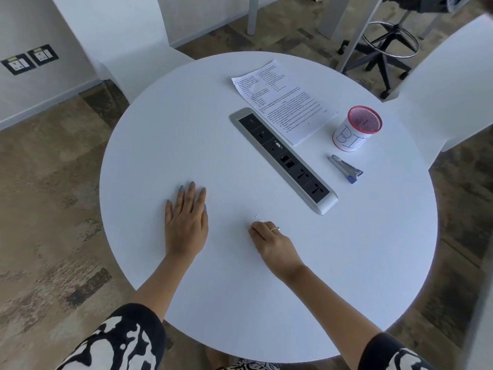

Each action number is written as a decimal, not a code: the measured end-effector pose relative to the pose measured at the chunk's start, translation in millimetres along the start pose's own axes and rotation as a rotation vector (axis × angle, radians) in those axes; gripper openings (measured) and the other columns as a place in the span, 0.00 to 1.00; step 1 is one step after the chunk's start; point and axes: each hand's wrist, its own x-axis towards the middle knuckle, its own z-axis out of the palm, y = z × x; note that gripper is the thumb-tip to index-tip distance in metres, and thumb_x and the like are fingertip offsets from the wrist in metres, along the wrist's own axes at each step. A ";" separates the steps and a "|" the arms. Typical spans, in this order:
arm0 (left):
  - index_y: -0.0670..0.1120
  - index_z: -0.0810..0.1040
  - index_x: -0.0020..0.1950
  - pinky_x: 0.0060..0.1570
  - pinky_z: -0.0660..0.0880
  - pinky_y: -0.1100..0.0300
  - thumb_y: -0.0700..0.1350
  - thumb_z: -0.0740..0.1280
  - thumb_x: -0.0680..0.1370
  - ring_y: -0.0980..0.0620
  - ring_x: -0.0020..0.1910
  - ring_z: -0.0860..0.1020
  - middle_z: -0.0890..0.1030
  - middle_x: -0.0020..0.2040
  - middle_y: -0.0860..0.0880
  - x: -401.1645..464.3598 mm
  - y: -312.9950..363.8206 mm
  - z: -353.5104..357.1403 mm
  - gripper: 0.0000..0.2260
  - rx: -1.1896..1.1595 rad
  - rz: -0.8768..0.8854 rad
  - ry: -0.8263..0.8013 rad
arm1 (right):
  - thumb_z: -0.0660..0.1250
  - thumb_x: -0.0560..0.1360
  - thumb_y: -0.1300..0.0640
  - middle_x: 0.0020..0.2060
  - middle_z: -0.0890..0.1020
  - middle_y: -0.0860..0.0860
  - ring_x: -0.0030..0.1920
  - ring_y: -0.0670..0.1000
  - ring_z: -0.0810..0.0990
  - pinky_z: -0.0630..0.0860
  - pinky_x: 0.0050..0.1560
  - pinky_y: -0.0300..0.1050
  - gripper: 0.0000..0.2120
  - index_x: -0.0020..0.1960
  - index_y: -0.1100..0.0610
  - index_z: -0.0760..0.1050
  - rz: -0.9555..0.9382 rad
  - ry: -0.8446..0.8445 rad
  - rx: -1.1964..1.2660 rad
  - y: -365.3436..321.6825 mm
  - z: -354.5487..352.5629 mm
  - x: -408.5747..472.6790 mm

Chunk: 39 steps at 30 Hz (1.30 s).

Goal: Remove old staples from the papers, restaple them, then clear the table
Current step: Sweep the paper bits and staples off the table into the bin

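Note:
A stack of printed papers [285, 98] lies at the far side of the round white table [346, 263]. A grey and blue stapler [346, 169] rests to the right, near a pink mesh cup labelled BIN [357, 128]. Tiny loose old staples [256, 216] lie on the tabletop just beyond my right hand [272, 241]. That hand's fingers are curled down onto the table right at the staples; whether it pinches one I cannot tell. My left hand [185, 218] lies flat, palm down, fingers apart, holding nothing.
A grey power and socket strip [284, 160] is set diagonally into the table's middle. White chairs stand at the far left [120, 44] and at the right [450, 84]. A black office stool [386, 46] stands beyond the table.

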 end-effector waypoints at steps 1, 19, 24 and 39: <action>0.47 0.68 0.75 0.68 0.64 0.38 0.46 0.52 0.83 0.42 0.76 0.65 0.66 0.77 0.44 0.2 0.3 0.0 0.20 -0.003 -0.002 0.001 | 0.67 0.57 0.79 0.40 0.79 0.53 0.35 0.53 0.74 0.66 0.21 0.37 0.18 0.42 0.63 0.78 0.032 -0.008 0.018 0.0 -0.4 1.6; 0.46 0.66 0.76 0.69 0.63 0.38 0.48 0.49 0.83 0.39 0.76 0.64 0.64 0.78 0.42 10.7 13.2 0.5 0.22 0.055 0.031 -0.100 | 0.67 0.71 0.73 0.42 0.82 0.58 0.42 0.52 0.85 0.82 0.40 0.39 0.05 0.44 0.69 0.81 1.362 -0.112 2.219 51.5 -66.8 57.2; 0.46 0.68 0.75 0.68 0.63 0.38 0.48 0.50 0.83 0.40 0.75 0.65 0.65 0.77 0.42 27.0 25.5 5.6 0.22 0.045 0.009 -0.090 | 0.81 0.45 0.76 0.42 0.82 0.59 0.41 0.54 0.84 0.82 0.37 0.40 0.27 0.44 0.70 0.81 1.110 0.028 2.479 117.4 -112.3 92.6; 0.46 0.69 0.75 0.69 0.62 0.38 0.50 0.51 0.82 0.41 0.75 0.66 0.65 0.77 0.43 26.1 24.9 4.7 0.23 0.051 0.023 -0.054 | 0.68 0.73 0.65 0.34 0.80 0.49 0.43 0.52 0.76 0.73 0.32 0.30 0.06 0.45 0.58 0.84 1.134 0.161 0.593 298.9 -144.5 155.2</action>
